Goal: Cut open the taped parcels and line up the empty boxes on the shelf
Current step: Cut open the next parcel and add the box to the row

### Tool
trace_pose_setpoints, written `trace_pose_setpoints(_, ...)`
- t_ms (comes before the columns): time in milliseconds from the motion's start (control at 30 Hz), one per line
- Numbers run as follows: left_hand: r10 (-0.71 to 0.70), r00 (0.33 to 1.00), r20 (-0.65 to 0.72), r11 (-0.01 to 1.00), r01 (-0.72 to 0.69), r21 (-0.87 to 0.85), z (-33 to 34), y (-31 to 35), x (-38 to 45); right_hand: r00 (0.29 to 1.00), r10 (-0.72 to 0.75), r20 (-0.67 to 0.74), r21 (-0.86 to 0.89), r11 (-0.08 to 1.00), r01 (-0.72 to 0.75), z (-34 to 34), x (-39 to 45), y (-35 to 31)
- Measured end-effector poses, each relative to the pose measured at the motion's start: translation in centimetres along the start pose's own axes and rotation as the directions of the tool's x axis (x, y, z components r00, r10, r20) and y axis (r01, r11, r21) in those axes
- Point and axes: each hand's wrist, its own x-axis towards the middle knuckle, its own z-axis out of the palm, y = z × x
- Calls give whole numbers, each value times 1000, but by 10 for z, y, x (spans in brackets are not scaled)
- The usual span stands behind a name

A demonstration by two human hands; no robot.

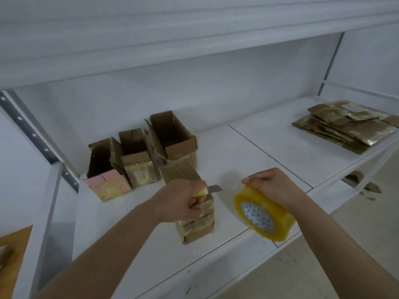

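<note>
Your left hand (183, 198) sits at lower centre of the frame, fingers curled tight round the yellow handle of a utility knife (212, 189); the grey blade sticks out to the right, roughly level, past the top edge of the taped parcel (194, 210); that parcel stands on the white shelf (248, 147) directly under and behind your knuckles, its long axis running from the frame's centre down toward the shelf's front lip, so the taped seam along it lies just below the blade and nearer this hand than the other.

Your right hand (274, 186) is to the right of the parcel, fingers bent over the top of a yellow tape roll (262, 216) that stands on edge near the front lip; it grips the roll, not the parcel, so nothing steadies the box; I judge the cut needs that hand freed and laid on the parcel's near end, with the blade then drawn along the long axis.

Three opened boxes (138, 156) stand side by side at middle left against the back wall, touching one another, open tops up; whether they are quite empty inside you cannot tell from here; a stack of flattened cardboard (343, 128) lies at upper right, well apart.
</note>
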Motion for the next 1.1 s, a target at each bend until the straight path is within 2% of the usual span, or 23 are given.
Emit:
trace_pose_setpoints(67,51,999,3,999,-51,-11,-7,-11,-16,998,-8,63,2,1000,8,6,0,-10)
trace_pose_setpoints(133,35,999,-27,997,-37,-70,-12,-19,-27,992,-26,122,-9,1000,28,13,-1,-20)
trace_pose_setpoints(200,-44,998,-52,971,31,-238,-13,-21,-33,986,-47,157,-15,999,50,19,-3,-30)
trace_pose_setpoints(300,-217,968,-129,823,110,-557,-9,-14,-38,982,-71,177,-39,996,79,23,-6,-41)
trace_pose_setpoints(367,-400,891,-216,690,137,-710,-10,-2,-36,978,-94,187,-61,992,107,21,-8,-48)
trace_pose_setpoints(433,-572,779,-258,593,175,-786,-14,13,-29,972,-121,203,-69,988,137,18,-12,-55)
trace_pose_setpoints(467,-615,747,-252,584,216,-783,-16,20,-24,969,-138,207,-71,985,155,16,-14,-58)
trace_pose_setpoints(500,-626,742,-241,601,261,-755,-18,27,-18,966,-151,208,-72,983,169,15,-16,-61)
trace_pose_setpoints(600,-571,792,-217,675,302,-673,-16,44,-2,959,-181,216,-72,977,201,14,-21,-66)
trace_pose_setpoints(733,-512,798,-319,754,239,-611,-11,54,12,962,-170,211,-10,984,176,17,-26,-59)
trace_pose_setpoints(833,-498,809,-311,716,182,-673,-12,52,14,950,-132,283,130,987,99,14,-28,-49)
trace_pose_setpoints(933,-533,772,-347,716,194,-670,-14,48,13,918,-162,363,192,977,97,5,-27,-40)
trace_pose_setpoints(1100,-597,677,-430,716,209,-666,-12,38,2,834,-356,422,413,894,173,-18,-16,-32)
